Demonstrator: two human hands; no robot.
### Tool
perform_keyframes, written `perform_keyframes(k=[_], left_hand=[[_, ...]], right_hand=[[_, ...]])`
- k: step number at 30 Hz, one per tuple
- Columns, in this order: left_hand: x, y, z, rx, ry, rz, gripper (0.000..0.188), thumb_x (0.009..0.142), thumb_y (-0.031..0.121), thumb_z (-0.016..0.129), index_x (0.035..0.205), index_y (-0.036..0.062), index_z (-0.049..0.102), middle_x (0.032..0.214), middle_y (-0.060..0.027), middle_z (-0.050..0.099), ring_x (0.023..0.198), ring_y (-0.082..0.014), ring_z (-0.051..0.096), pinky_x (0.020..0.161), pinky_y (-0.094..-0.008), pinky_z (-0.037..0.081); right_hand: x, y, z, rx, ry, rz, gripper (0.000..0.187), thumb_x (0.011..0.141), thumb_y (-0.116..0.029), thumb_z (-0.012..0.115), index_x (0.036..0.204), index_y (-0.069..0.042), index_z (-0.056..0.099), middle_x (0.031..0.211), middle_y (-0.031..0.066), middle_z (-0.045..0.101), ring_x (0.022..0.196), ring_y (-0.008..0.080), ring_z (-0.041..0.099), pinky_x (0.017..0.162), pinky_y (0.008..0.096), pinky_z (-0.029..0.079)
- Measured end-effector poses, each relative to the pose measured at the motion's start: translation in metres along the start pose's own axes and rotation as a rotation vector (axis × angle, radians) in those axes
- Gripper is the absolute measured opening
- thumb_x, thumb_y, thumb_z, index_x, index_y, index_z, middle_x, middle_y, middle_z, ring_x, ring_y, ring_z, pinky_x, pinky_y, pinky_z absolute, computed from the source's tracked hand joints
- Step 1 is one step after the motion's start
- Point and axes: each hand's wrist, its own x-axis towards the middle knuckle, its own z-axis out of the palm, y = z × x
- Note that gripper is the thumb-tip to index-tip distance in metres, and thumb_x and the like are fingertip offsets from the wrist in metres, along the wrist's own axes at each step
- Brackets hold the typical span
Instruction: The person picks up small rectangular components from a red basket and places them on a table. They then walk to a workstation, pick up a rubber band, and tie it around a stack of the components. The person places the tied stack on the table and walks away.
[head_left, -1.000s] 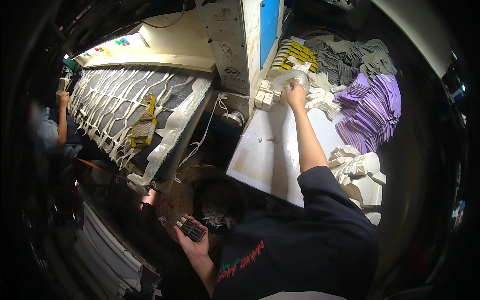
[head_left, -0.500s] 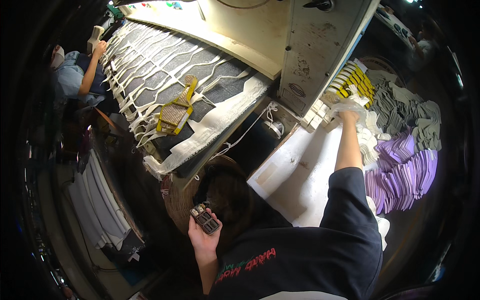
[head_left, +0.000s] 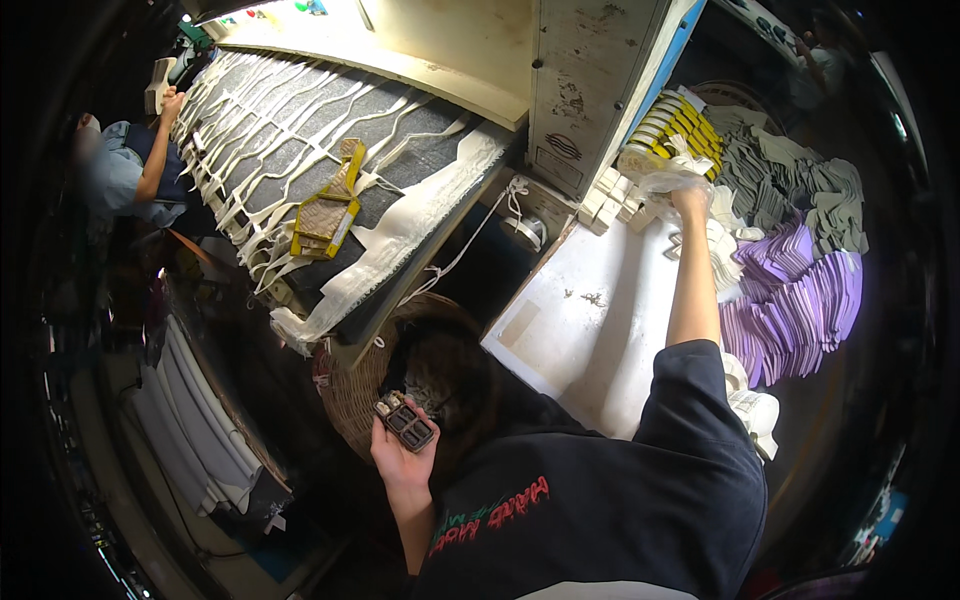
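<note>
My left hand point(head_left: 405, 460) is closed around a small dark case point(head_left: 407, 425) with square compartments, some with pale pieces at one end. It is held palm up near the rim of a wicker basket point(head_left: 350, 395). My right arm reaches out over the white tabletop point(head_left: 560, 340). At its far end, my right hand point(head_left: 690, 200) is at a crumpled clear plastic bag point(head_left: 665, 183), which covers its fingers. Close by stand small white blocks point(head_left: 603, 200) and stacked white cut pieces point(head_left: 715, 250).
Yellow-edged stacks point(head_left: 675, 130), grey cut pieces point(head_left: 790, 170) and purple cut pieces point(head_left: 795, 310) line the right. A yellow-edged cutting die point(head_left: 328, 210) lies on the sheet of cut-out white material point(head_left: 400, 265). A co-worker point(head_left: 130, 170) is at far left; rolls of pale fabric point(head_left: 195, 420) lie below.
The whole view has shifted a little, so most things sit farther left. My left hand still holds the case, and my right hand stays at the plastic bag.
</note>
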Motion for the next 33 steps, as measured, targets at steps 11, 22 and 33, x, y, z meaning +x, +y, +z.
perform_keyframes(k=[11, 22, 33], left_hand=[[-0.01, 0.012, -0.022, 0.0, -0.069, 0.06, 0.05, 0.11, 0.048, 0.028, 0.125, 0.012, 0.06, 0.116, -0.0091, 0.068, 0.102, -0.027, 0.065, 0.086, -0.0452, 0.054], [-0.024, 0.021, -0.037, -0.062, -0.121, 0.152, 0.05, 0.109, 0.047, 0.029, 0.122, 0.0097, 0.06, 0.112, -0.0095, 0.068, 0.098, -0.0274, 0.065, 0.084, -0.0445, 0.054], [-0.032, 0.042, -0.001, -0.04, -0.166, 0.306, 0.048, 0.109, 0.047, 0.032, 0.123, 0.0101, 0.059, 0.113, -0.0104, 0.067, 0.101, -0.0273, 0.065, 0.089, -0.046, 0.053]], right_hand=[[0.014, 0.032, 0.054, 0.265, 0.165, -0.076, 0.02, 0.081, -0.015, 0.062, 0.08, 0.001, 0.074, 0.068, 0.0149, 0.07, 0.054, 0.0242, 0.066, 0.049, 0.0388, 0.052], [0.009, 0.028, 0.056, 0.9, -0.002, 0.372, 0.022, 0.09, -0.028, 0.067, 0.106, -0.015, 0.066, 0.092, 0.0009, 0.062, 0.078, 0.0164, 0.058, 0.065, 0.0339, 0.054], [-0.064, -0.001, 0.003, -0.503, -0.039, -0.344, 0.05, 0.097, -0.039, 0.06, 0.118, 0.005, 0.07, 0.088, 0.0202, 0.074, 0.073, 0.024, 0.071, 0.07, 0.0362, 0.056]])
